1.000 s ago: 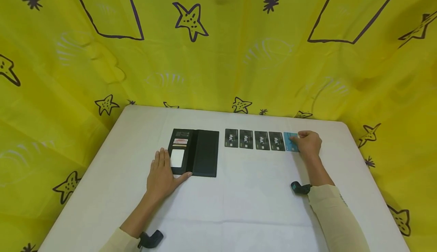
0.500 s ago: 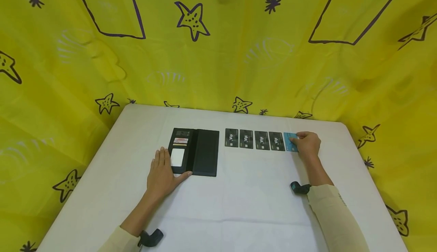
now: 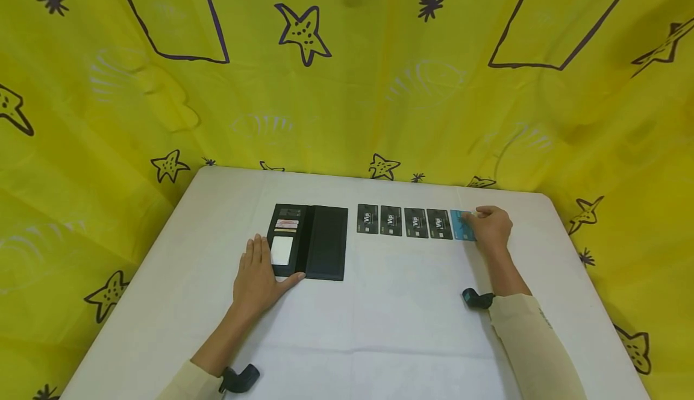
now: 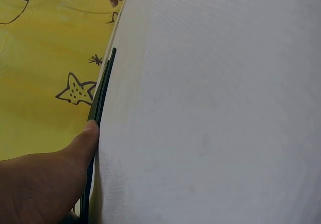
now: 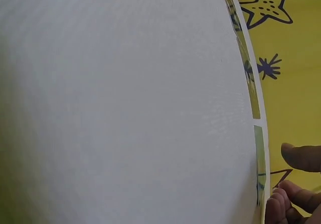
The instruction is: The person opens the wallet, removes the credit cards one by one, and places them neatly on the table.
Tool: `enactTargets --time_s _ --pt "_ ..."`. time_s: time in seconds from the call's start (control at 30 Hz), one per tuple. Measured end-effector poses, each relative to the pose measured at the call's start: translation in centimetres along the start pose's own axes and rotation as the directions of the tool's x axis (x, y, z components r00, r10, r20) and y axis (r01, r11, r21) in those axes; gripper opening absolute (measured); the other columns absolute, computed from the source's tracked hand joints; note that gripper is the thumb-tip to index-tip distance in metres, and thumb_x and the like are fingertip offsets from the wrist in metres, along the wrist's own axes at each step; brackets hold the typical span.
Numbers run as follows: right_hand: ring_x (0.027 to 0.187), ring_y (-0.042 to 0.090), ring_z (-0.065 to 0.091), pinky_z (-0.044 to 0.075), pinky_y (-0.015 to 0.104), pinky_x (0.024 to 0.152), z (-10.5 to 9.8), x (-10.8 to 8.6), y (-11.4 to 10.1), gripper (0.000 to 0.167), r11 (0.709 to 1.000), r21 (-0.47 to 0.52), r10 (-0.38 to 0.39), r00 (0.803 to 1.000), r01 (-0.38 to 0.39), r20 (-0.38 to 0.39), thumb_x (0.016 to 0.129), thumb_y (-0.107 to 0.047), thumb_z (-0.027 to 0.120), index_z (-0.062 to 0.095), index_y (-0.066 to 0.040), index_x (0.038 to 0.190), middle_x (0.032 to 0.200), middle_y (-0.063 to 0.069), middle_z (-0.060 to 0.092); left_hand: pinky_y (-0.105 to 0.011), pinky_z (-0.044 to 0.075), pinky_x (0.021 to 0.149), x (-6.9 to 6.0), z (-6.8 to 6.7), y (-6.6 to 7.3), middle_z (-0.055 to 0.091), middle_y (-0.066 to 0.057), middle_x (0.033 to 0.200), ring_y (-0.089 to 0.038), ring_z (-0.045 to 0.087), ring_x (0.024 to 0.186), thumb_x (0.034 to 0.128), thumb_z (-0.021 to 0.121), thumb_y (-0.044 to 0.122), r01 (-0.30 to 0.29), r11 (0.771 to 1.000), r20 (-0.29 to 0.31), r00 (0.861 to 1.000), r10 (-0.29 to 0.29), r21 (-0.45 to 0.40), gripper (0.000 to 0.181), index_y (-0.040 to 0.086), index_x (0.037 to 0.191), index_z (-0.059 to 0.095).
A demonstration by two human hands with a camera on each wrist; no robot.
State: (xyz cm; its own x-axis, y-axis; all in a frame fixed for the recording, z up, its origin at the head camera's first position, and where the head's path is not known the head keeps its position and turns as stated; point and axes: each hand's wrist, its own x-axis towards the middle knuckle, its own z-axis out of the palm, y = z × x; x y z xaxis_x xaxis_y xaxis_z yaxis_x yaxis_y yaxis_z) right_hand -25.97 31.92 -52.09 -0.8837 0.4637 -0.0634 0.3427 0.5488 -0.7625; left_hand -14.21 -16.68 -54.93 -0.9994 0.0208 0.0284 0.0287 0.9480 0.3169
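Note:
My left hand [image 3: 255,282] lies flat with straight fingers at the left side of an open black wallet [image 3: 327,243], its thumb at the wallet's lower edge. In the left wrist view the left thumb [image 4: 80,146] touches the wallet's edge [image 4: 103,91]. My right hand [image 3: 490,231] is over the right edge of a blue card [image 3: 459,226], which lies flat at the right end of a row. In the right wrist view the right hand [image 5: 298,189] has thumb and fingers apart, bent, beside the blue card [image 5: 259,153], gripping nothing.
Several black cards [image 3: 415,223] marked "Vip" lie in a row between the wallet and the blue card. Cards sit in the wallet's left slots. A white cloth covers the table [image 3: 352,321]; a yellow patterned curtain [image 3: 347,99] hangs behind.
My right thumb and fingers have shifted very slightly right over the blue card. My left hand, the wallet and the cards have stayed in place.

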Motion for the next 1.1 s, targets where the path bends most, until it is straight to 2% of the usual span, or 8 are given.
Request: enactTargets --time_s 0.23,0.5,0.77,1.0,1.1 --pt "0.102 0.033 0.061 0.047 0.031 0.076 0.1 -0.4 -1.5 0.049 0.998 0.022 -0.052 0.999 0.052 0.0 0.098 -0.025 0.076 0.067 0.009 0.132 0.116 0.026 0.067 -0.06 0.017 0.125 0.0 0.0 0.0 0.014 -0.035 0.167 -0.051 0.012 0.156 0.0849 0.078 0.064 -0.001 1.0 -0.001 1.0 0.001 0.007 0.126 -0.021 0.156 0.019" --pt "0.104 0.036 0.064 0.049 0.035 0.081 1.0 -1.8 -4.1 0.047 0.988 0.087 -0.13 0.99 0.124 0.059 0.097 -0.023 0.078 0.069 0.007 0.13 0.115 0.025 0.069 -0.06 0.017 0.125 0.0 0.2 -0.1 0.014 -0.035 0.167 -0.051 0.012 0.156 0.0856 0.077 0.065 -0.001 1.0 0.004 1.0 0.001 0.004 0.126 -0.021 0.157 0.018" --pt "0.097 0.028 0.062 0.051 0.031 0.077 2.7 -3.6 -7.1 0.045 0.977 0.162 -0.159 0.979 0.138 0.125 0.097 -0.025 0.079 0.07 0.004 0.13 0.111 0.019 0.068 -0.059 0.016 0.125 0.1 0.1 0.0 0.012 -0.034 0.168 -0.049 0.011 0.156 0.085 0.078 0.065 0.004 1.0 0.003 1.0 -0.004 0.0 0.127 -0.02 0.157 0.017" --pt "0.102 0.031 0.063 0.052 0.036 0.083 5.0 -5.5 -9.3 0.042 0.967 0.219 -0.175 0.964 0.131 0.199 0.097 -0.027 0.078 0.071 0.001 0.128 0.113 0.018 0.067 -0.059 0.016 0.125 0.0 -0.1 0.1 0.013 -0.035 0.168 -0.05 0.012 0.156 0.0851 0.078 0.064 0.002 1.0 0.003 1.0 -0.002 -0.005 0.126 -0.02 0.157 0.018" --pt "0.102 0.032 0.063 0.053 0.037 0.082 6.1 -6.3 -10.3 0.041 0.959 0.238 -0.207 0.952 0.152 0.227 0.097 -0.027 0.078 0.071 0.001 0.126 0.112 0.017 0.067 -0.059 0.017 0.125 -0.1 -0.1 0.1 0.015 -0.035 0.167 -0.05 0.013 0.156 0.0849 0.078 0.064 -0.001 1.0 -0.001 1.0 0.001 -0.005 0.125 -0.021 0.156 0.019"
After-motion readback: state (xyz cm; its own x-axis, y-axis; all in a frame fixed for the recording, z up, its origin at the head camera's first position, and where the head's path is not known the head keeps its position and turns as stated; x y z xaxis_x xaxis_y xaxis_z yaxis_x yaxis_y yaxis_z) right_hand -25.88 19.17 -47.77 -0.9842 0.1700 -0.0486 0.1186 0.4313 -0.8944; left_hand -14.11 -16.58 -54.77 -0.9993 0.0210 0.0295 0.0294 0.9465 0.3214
